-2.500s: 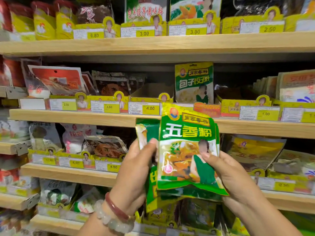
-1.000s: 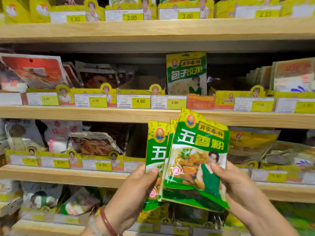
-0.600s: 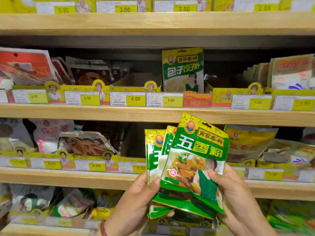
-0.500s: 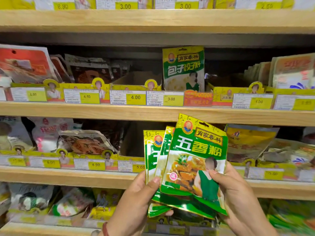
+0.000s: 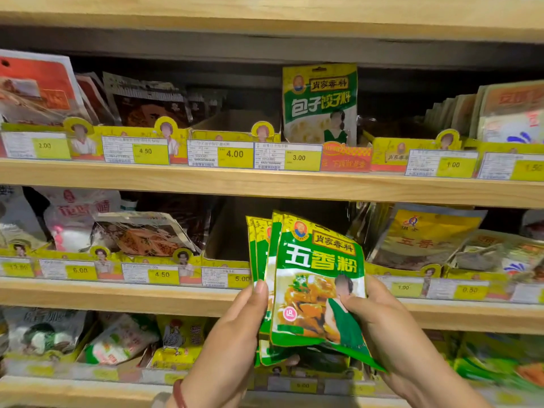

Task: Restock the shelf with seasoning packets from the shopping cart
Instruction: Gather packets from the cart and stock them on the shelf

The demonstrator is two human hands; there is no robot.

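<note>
Store shelf (image 5: 265,187): left hand (image 5: 235,328) and right hand (image 5: 382,322) grip green "五香粉" packets (image 5: 318,278).

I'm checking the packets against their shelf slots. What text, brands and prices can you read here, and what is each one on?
"肖家香料" and "五香粉": front green packet, held by the left hand and right hand.
"肖家香料" and "包子饺子料": standing packet.
"2.00", "4.50", "4.00", "3.00", "1.00": upper shelf tags.
"6.00", "4.50", "1.00", "0.50": lower shelf tags.
Barcodes, small print and bottom tags: too blurred.
</note>
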